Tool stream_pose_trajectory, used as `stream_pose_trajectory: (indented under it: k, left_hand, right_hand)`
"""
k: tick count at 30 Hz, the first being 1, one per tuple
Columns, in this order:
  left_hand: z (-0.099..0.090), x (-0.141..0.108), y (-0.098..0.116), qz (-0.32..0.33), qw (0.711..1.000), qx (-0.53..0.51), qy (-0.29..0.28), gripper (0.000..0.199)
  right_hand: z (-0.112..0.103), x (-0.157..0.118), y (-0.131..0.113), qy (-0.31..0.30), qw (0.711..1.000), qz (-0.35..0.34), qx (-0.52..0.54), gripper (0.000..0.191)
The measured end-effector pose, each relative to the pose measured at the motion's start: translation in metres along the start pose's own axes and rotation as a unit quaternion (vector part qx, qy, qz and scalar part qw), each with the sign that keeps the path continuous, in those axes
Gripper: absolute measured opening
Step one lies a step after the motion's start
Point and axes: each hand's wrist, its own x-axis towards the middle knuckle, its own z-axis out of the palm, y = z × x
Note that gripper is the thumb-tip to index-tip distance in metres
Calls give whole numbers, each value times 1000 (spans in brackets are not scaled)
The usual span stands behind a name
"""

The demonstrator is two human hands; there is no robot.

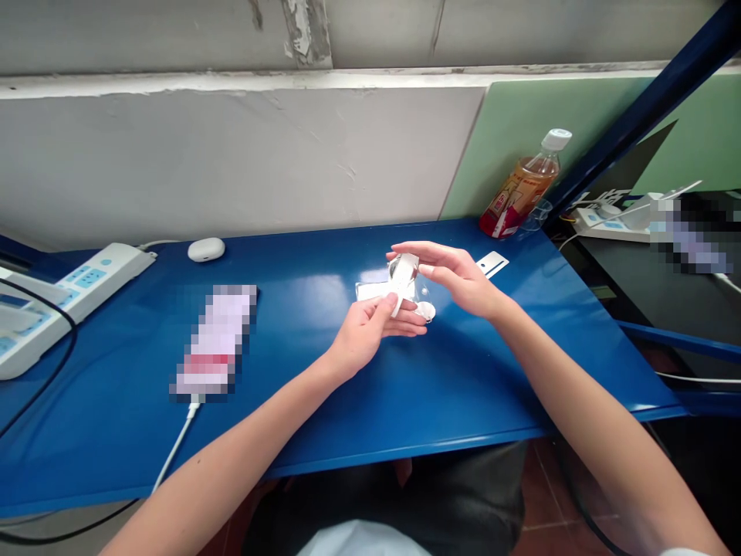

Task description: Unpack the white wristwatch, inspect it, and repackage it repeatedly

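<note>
Over the middle of the blue table, my left hand [373, 328] pinches a narrow white strip [407, 270] between its thumb and fingers, palm turned up. My right hand [455, 274] arches over the strip's upper end, its thumb and fingers apart; whether they touch the strip is hard to make out. Just behind and below the hands lies a clear plastic packet [424, 293], partly hidden. A small round white piece [426, 310] shows by my left fingertips. Right of my right hand is a white card with a dark slot [493, 264].
A phone [217, 340] on a white charging cable [179, 444] lies at left. Behind it sit a white earbud case [206, 249] and a power strip [81, 301]. A drink bottle [521, 189] leans at the back right, near a slanted blue post [642, 104].
</note>
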Motion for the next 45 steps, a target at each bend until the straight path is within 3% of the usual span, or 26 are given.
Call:
stream_pose_trajectory:
  k: [3,7,12,15,17,20,23,27,31,36,40,42,45]
  left_hand:
    - [-2,-2,-1,58,989,123,49,43]
    - [-6,-5,-4,171,922,334,96,32]
    - [-11,-4,-8,251,873,408,93,35]
    - [-17,-1,-9,304,826,463,106,27]
    - [-22,2,-9,336,787,504,113,40]
    - [-33,8,-10,317,742,585,79,55]
    - [-43,14,-13,269,718,642,30,63]
    - [-50,18,-16,207,718,664,2,57]
    - [-50,19,-14,199,737,646,6,51]
    - [-47,18,-11,224,754,618,6,46]
    - [-46,16,-11,239,741,627,4,45]
    - [-46,16,-11,231,741,631,8,46]
    - [-46,16,-11,215,750,626,14,46]
  right_hand:
    - [-5,-9,1,15,994,-41,-102,38]
    - [-8,-18,9,26,967,-111,-227,32]
    - [-10,-24,11,27,950,-157,-269,30]
    - [-16,-26,8,21,954,-138,-264,28]
    - [-23,-26,7,30,956,-101,-274,26]
    - [-33,-26,9,55,952,-29,-298,25]
    - [-42,-26,15,70,938,19,-338,23]
    - [-50,-26,21,59,908,47,-413,23]
    - [-54,-26,24,33,883,69,-464,23]
    - [-43,-25,29,57,906,101,-406,23]
    - [-25,-24,30,70,924,103,-362,22]
    - [-20,-25,30,84,917,101,-378,22]
    - [-21,-27,28,67,883,70,-460,19]
